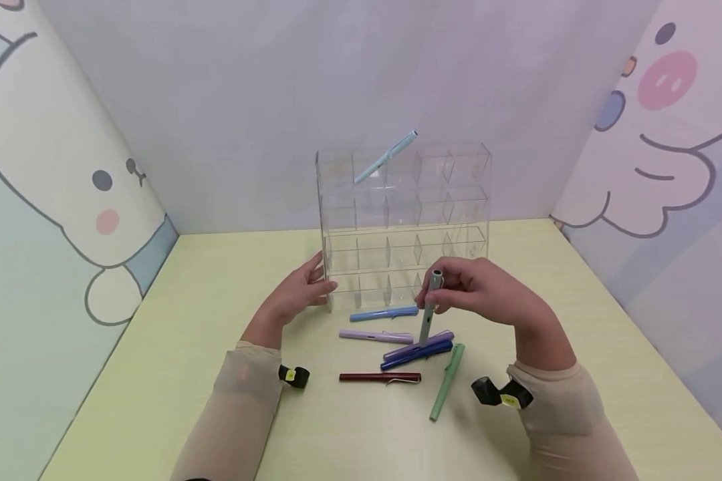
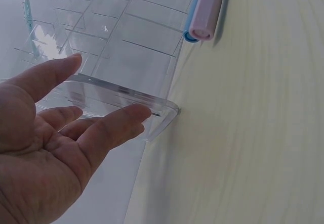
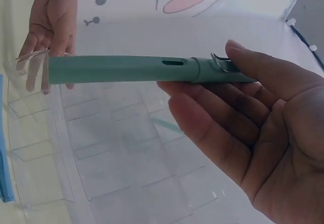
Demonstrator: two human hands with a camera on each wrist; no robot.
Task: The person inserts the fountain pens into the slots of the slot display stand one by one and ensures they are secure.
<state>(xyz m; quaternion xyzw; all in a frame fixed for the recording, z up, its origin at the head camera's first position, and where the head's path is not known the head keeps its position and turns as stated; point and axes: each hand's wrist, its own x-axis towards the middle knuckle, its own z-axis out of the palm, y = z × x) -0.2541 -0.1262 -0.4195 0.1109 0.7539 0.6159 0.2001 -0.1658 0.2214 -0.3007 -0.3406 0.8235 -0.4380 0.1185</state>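
Note:
My right hand (image 1: 481, 287) pinches a grey-green pen (image 1: 431, 300) between thumb and fingers near its clip end. It holds the pen nearly upright, over a purple pen (image 1: 391, 354) and a dark blue pen (image 1: 412, 357), in front of a clear compartment rack (image 1: 373, 272). The right wrist view shows the clip and a small slot in the barrel of the grey-green pen (image 3: 121, 69). At the rack's left side is my left hand (image 1: 297, 294), fingers extended along the side panel and thumb toward the front. A light blue pen (image 1: 387, 157) leans in the rack's top row.
In front of the rack lie a blue pen (image 1: 385, 313), a lilac pen (image 1: 373, 335), a dark red pen (image 1: 367, 377) and a green pen (image 1: 447, 384). A pale back wall (image 1: 247, 120) rises behind the rack, with cartoon-printed panels at both sides.

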